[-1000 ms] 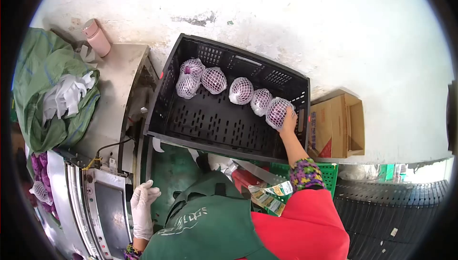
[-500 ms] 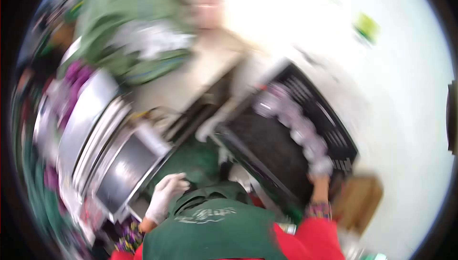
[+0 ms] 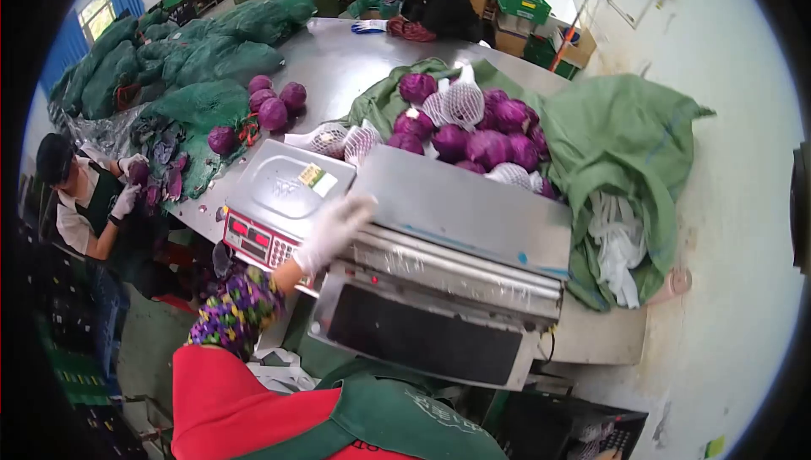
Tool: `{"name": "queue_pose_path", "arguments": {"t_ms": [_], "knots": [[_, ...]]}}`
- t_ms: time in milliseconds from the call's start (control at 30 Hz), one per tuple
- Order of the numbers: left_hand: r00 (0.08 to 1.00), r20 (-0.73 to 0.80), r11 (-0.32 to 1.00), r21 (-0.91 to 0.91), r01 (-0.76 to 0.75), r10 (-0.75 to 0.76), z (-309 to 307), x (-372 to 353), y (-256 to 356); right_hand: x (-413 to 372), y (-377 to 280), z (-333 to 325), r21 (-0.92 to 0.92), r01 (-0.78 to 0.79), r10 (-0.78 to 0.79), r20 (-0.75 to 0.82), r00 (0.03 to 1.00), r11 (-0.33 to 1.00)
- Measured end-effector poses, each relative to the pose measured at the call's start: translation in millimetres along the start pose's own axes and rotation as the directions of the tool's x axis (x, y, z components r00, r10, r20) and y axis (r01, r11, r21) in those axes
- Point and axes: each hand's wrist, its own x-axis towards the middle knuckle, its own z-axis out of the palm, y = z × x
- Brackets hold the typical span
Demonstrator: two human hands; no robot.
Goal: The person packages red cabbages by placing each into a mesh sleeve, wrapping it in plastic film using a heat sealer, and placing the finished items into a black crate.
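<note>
My left hand (image 3: 338,232), in a white glove, reaches over the front left corner of a metal wrapping machine (image 3: 465,206), beside a digital scale (image 3: 291,181). Its fingers are stretched out, slightly blurred, with nothing seen in them. The scale's steel pan carries a small label (image 3: 317,178). Behind the machine, purple cabbages (image 3: 488,149) lie on green sacking, with some in white foam netting (image 3: 465,103). Only a sliver of my right hand (image 3: 612,454) shows at the bottom edge, by a black crate (image 3: 591,418); its fingers are hidden.
Green mesh sacks (image 3: 211,50) cover the table's far left, near several loose cabbages. A green cloth sack (image 3: 625,156) stands at the right by the wall. A co-worker (image 3: 89,198) at the left handles a cabbage; another person (image 3: 431,4) stands across the steel table (image 3: 363,59).
The view has swung from the black crate to the table and scale. My left hand has moved from beside my apron to the machine. My right hand has almost left the view.
</note>
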Motion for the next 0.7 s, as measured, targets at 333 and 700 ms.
{"name": "queue_pose_path", "arguments": {"t_ms": [333,700], "knots": [[0.943,0.329,0.715,0.67,-0.202,-0.042,-117,223,-164,-250,-581,75,0.727,0.533,-0.9,0.381,0.211,0.433],[0.994,0.088,0.776,-0.622,0.103,-0.062,-125,217,-67,-318,-615,109,0.734,0.136,-0.697,0.676,-0.24,0.665]]}}
